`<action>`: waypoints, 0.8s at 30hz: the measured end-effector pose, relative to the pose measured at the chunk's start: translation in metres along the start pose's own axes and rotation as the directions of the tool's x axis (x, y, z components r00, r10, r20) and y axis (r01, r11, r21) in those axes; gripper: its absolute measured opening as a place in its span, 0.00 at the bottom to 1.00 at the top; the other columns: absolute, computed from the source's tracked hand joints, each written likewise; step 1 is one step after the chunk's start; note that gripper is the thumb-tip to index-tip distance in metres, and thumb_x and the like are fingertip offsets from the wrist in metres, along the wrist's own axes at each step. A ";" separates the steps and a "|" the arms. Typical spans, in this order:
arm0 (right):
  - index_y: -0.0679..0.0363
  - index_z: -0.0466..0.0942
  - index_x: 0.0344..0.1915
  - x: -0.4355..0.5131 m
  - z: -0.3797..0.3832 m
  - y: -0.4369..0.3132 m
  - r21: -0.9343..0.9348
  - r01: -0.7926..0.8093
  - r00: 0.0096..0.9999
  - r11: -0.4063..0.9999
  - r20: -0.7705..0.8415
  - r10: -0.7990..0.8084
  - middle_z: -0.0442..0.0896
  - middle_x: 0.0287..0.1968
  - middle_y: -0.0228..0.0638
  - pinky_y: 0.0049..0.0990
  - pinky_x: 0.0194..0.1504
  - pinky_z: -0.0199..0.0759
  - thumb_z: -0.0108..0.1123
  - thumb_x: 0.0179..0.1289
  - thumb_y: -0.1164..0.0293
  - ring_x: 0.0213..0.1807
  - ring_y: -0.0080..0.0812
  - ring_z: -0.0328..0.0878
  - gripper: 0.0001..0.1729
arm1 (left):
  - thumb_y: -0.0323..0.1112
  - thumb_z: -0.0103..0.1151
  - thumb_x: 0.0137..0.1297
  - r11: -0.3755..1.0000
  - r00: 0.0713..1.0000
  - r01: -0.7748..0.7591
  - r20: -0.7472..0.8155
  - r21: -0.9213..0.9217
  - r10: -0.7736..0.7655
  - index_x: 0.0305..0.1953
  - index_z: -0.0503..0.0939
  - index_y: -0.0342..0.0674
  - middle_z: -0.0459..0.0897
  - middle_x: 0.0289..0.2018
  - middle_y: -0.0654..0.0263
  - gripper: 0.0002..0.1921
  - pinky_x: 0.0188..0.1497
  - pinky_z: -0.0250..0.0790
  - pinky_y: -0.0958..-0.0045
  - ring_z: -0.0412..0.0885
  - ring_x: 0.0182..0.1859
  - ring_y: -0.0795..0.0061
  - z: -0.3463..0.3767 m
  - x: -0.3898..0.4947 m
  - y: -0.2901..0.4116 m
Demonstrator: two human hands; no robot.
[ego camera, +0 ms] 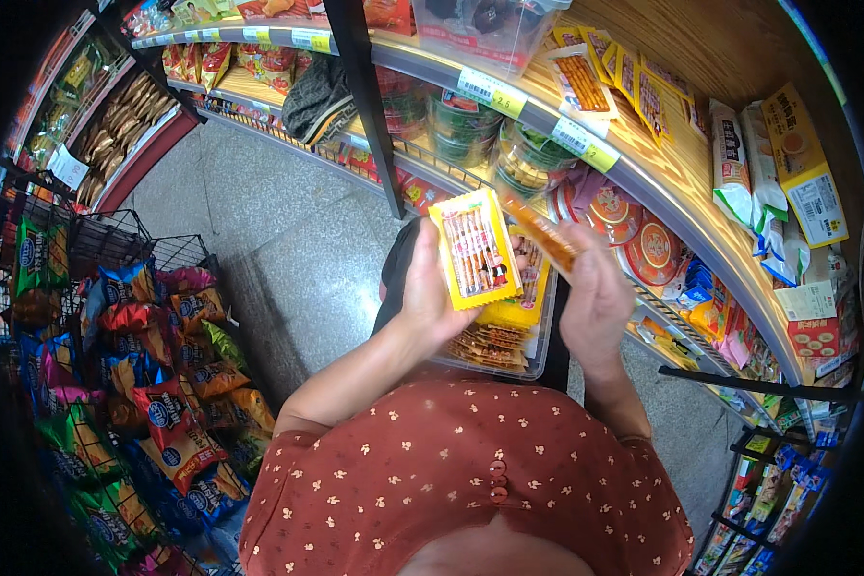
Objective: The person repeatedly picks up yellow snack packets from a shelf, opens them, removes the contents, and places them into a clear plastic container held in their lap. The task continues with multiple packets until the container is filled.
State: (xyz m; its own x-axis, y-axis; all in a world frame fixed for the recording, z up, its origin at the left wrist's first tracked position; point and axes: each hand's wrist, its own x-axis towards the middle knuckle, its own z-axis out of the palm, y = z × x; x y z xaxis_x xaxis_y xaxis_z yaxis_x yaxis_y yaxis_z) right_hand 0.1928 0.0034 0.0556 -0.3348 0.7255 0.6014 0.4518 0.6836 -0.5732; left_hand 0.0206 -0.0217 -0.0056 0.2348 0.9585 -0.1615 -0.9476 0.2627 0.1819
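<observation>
My left hand (pixel 432 302) is closed around a small stack of yellow snack packets (pixel 479 248), the top one showing thin brown sticks through its clear window. To its right, my right hand (pixel 597 302) grips another flat packet of brown sticks (pixel 540 234), tilted and blurred. Below both hands a clear plastic tub (pixel 541 353) rests on my lap. Inside it are yellow packets (pixel 507 313) and a pile of brown-sided packets (pixel 486 345). Part of the tub is hidden by my left hand and the stack.
Curved shelves ahead carry loose yellow packets (pixel 637 86), another clear tub (pixel 479 36), lidded round jars (pixel 464 122) and red-lidded tubs (pixel 648 245). A dark shoe (pixel 320 97) sits on a lower shelf beside a black post (pixel 367 108). At left, wire racks hold bagged snacks (pixel 176 417).
</observation>
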 end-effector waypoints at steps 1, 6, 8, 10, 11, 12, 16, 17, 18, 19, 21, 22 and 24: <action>0.75 0.72 0.51 0.002 -0.002 0.000 -0.029 -0.014 0.999 0.999 -0.051 0.012 0.77 0.49 0.54 0.40 0.51 0.74 0.49 0.64 0.81 0.50 0.53 0.78 0.16 | 0.69 0.30 0.68 1.000 1.000 0.006 -0.014 0.021 -0.006 0.67 0.60 0.41 0.73 0.58 0.44 0.40 0.66 0.60 0.47 0.73 0.59 0.45 0.000 0.001 -0.001; 0.75 0.71 0.52 0.000 0.017 -0.016 -0.073 0.272 0.953 0.960 0.156 -0.258 0.74 0.51 0.55 0.43 0.54 0.68 0.56 0.59 0.75 0.51 0.54 0.74 0.22 | 0.62 0.36 0.71 0.998 0.999 -0.036 -0.002 0.046 0.036 0.64 0.64 0.38 0.75 0.55 0.49 0.34 0.63 0.66 0.56 0.76 0.56 0.55 -0.003 0.001 -0.009; 0.73 0.73 0.51 -0.005 0.021 -0.022 -0.064 0.350 0.852 0.934 0.435 -0.290 0.75 0.50 0.53 0.41 0.57 0.66 0.64 0.54 0.69 0.54 0.52 0.73 0.26 | 0.47 0.44 0.74 0.989 0.993 0.099 -0.073 0.106 -0.092 0.60 0.68 0.33 0.77 0.52 0.54 0.24 0.60 0.69 0.63 0.77 0.54 0.62 -0.004 -0.004 -0.005; 0.72 0.74 0.50 -0.001 0.021 -0.017 0.069 0.356 0.834 0.932 0.427 -0.350 0.76 0.49 0.52 0.40 0.59 0.65 0.68 0.53 0.67 0.56 0.50 0.73 0.27 | 0.37 0.52 0.68 0.961 0.999 0.028 -0.048 0.276 -0.016 0.56 0.71 0.33 0.79 0.49 0.57 0.19 0.56 0.72 0.65 0.79 0.50 0.67 -0.003 -0.009 0.005; 0.71 0.75 0.49 0.005 0.017 -0.011 0.170 0.330 0.860 0.929 0.351 -0.370 0.76 0.49 0.52 0.40 0.60 0.65 0.70 0.52 0.68 0.57 0.49 0.72 0.27 | 0.35 0.55 0.66 0.926 0.997 -0.020 -0.056 0.377 0.044 0.56 0.72 0.33 0.80 0.48 0.58 0.19 0.54 0.73 0.66 0.80 0.48 0.67 -0.001 -0.013 0.012; 0.71 0.75 0.49 0.010 0.014 -0.008 0.208 0.222 0.944 0.953 0.199 -0.263 0.77 0.51 0.51 0.40 0.60 0.66 0.71 0.51 0.70 0.57 0.49 0.73 0.27 | 0.34 0.58 0.64 0.906 0.999 -0.050 0.010 0.420 0.050 0.55 0.72 0.33 0.81 0.47 0.60 0.21 0.52 0.74 0.67 0.81 0.46 0.69 0.002 -0.014 0.015; 0.69 0.73 0.55 0.032 -0.012 0.005 0.088 0.071 0.980 0.994 0.180 -0.086 0.78 0.55 0.50 0.35 0.58 0.69 0.75 0.45 0.72 0.57 0.44 0.76 0.35 | 0.36 0.62 0.62 0.589 0.984 0.022 0.088 0.808 -0.158 0.58 0.69 0.30 0.80 0.50 0.58 0.25 0.57 0.70 0.68 0.78 0.52 0.72 0.017 -0.021 0.028; 0.69 0.73 0.55 0.035 -0.022 0.006 0.175 -0.004 0.937 0.985 0.343 -0.057 0.78 0.55 0.50 0.35 0.58 0.69 0.75 0.45 0.72 0.57 0.43 0.77 0.35 | 0.37 0.62 0.62 0.491 0.972 -0.049 0.156 0.870 -0.179 0.58 0.67 0.30 0.79 0.50 0.57 0.27 0.57 0.70 0.67 0.78 0.52 0.71 0.020 -0.020 0.028; 0.68 0.73 0.55 0.037 -0.028 0.006 0.247 -0.091 0.865 0.965 0.499 -0.046 0.78 0.55 0.50 0.34 0.58 0.69 0.75 0.45 0.72 0.57 0.42 0.77 0.35 | 0.38 0.62 0.62 0.386 0.954 -0.127 0.220 0.913 -0.206 0.59 0.65 0.30 0.79 0.50 0.57 0.29 0.56 0.70 0.67 0.78 0.52 0.70 0.022 -0.018 0.028; 0.68 0.73 0.55 0.036 -0.029 0.005 0.251 -0.096 0.848 0.963 0.528 -0.053 0.79 0.54 0.49 0.34 0.57 0.70 0.75 0.45 0.72 0.56 0.41 0.78 0.35 | 0.39 0.62 0.62 0.270 0.935 -0.192 0.259 0.944 -0.242 0.60 0.63 0.30 0.78 0.50 0.57 0.31 0.56 0.69 0.66 0.77 0.52 0.69 0.023 -0.015 0.027; 0.67 0.73 0.55 0.031 -0.028 0.005 0.259 -0.117 0.810 0.959 0.583 -0.059 0.81 0.51 0.47 0.33 0.55 0.72 0.74 0.46 0.73 0.53 0.39 0.80 0.34 | 0.41 0.63 0.61 0.056 0.923 -0.311 0.315 0.949 -0.221 0.58 0.61 0.31 0.78 0.47 0.52 0.31 0.54 0.69 0.64 0.78 0.50 0.57 0.023 -0.010 0.023; 0.66 0.75 0.52 0.026 -0.023 0.004 0.251 -0.052 0.860 0.967 0.503 -0.084 0.83 0.46 0.44 0.31 0.50 0.75 0.72 0.46 0.75 0.47 0.38 0.83 0.30 | 0.42 0.64 0.61 -0.062 0.935 -0.313 0.296 0.948 -0.197 0.56 0.61 0.32 0.77 0.46 0.50 0.30 0.53 0.69 0.63 0.77 0.50 0.55 0.022 -0.011 0.024; 0.67 0.75 0.50 0.012 -0.016 0.001 0.164 -0.092 0.874 0.982 0.486 0.001 0.83 0.44 0.42 0.30 0.47 0.76 0.72 0.46 0.77 0.44 0.38 0.84 0.28 | 0.42 0.66 0.58 -0.181 0.950 -0.309 0.293 0.934 -0.110 0.52 0.61 0.33 0.74 0.44 0.46 0.29 0.51 0.68 0.61 0.75 0.48 0.47 0.017 -0.014 0.023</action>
State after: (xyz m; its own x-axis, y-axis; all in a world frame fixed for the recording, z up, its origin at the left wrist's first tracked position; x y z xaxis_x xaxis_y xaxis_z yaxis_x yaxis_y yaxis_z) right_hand 0.2021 0.0113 0.0710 -0.6940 0.6735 0.2546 0.3388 0.6175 -0.7099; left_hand -0.0008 -0.0270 0.0175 0.3907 0.9139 0.1103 0.3017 -0.2403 0.9226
